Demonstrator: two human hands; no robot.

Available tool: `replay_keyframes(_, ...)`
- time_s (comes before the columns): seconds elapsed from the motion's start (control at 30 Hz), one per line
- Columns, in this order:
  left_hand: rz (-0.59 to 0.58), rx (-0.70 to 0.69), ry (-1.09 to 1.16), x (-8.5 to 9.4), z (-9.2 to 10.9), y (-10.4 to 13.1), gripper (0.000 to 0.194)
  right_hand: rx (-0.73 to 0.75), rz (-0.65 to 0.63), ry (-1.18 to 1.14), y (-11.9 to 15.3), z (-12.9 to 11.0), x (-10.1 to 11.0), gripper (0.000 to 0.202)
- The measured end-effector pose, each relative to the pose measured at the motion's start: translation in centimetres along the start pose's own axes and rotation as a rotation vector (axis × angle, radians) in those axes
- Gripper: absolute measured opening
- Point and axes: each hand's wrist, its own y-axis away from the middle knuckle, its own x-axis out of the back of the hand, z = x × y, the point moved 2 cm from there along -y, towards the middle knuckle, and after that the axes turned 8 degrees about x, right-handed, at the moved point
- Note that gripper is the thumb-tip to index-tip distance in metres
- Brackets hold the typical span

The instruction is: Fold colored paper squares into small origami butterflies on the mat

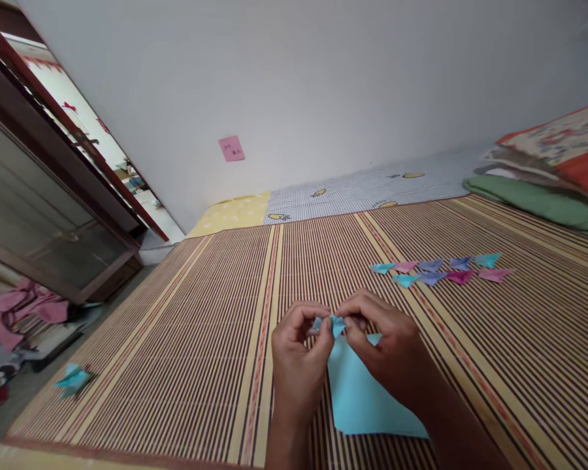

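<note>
Between my two hands is a small folded light-blue paper piece (338,324). My left hand (301,349) pinches its left side with thumb and forefinger. On its right side, the fingertips of my right hand (385,339) are closed on the same piece. Beneath my right hand lies a flat light-blue sheet of paper (367,398), partly covered by that hand and forearm. Two rows of small folded papers (434,277) in blue, pink, purple and magenta rest on the striped mat (215,339), beyond my right hand.
A crumpled-looking teal folded paper (72,380) sits at the mat's left edge. Folded bedding (543,196) is stacked at the back right. A pink note (231,149) is on the wall behind. At the left stands a door with glass panels (53,209).
</note>
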Motion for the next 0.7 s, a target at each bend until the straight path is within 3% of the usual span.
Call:
replay_keyframes(0.43, 0.079, -0.151, -0.212, -0.25, 0.82, 0.05, 0.018, -0.017, 0.012, 0.088, -0.15, -0.3, -0.18, 0.018)
replay_keyframes(0.7, 0.068, -0.202, -0.251, -0.75, 0.91, 0.11, 0.019, -0.056, -0.004, 0.114, -0.12, -0.3, -0.14, 0.015)
